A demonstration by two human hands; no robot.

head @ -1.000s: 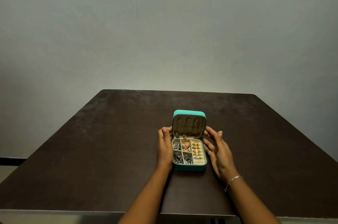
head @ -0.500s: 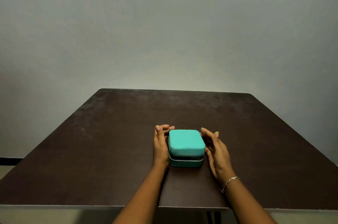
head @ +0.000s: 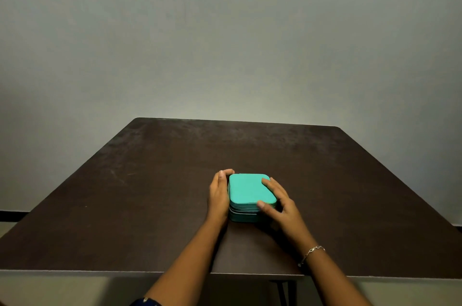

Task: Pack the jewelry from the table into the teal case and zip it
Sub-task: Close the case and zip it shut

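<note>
The teal case [head: 246, 189] lies on the dark table [head: 150, 193] with its lid down, so the jewelry inside is hidden. A pale seam shows along its front edge. My left hand [head: 220, 193] lies flat against the case's left side, fingers curled round the far left corner. My right hand [head: 277, 203] rests on the right side of the lid, thumb pressed at the front right corner by the seam. A thin bracelet [head: 311, 253] circles my right wrist.
The dark brown table reaches from the near edge [head: 100, 272] back to a plain pale wall [head: 225, 43]. A table leg [head: 283, 292] shows below the front edge. No loose jewelry is visible on the tabletop.
The lid, upright a second ago with jewelry showing in the compartments, came down. Since then my right hand has moved from beside the case onto its lid and front right corner.
</note>
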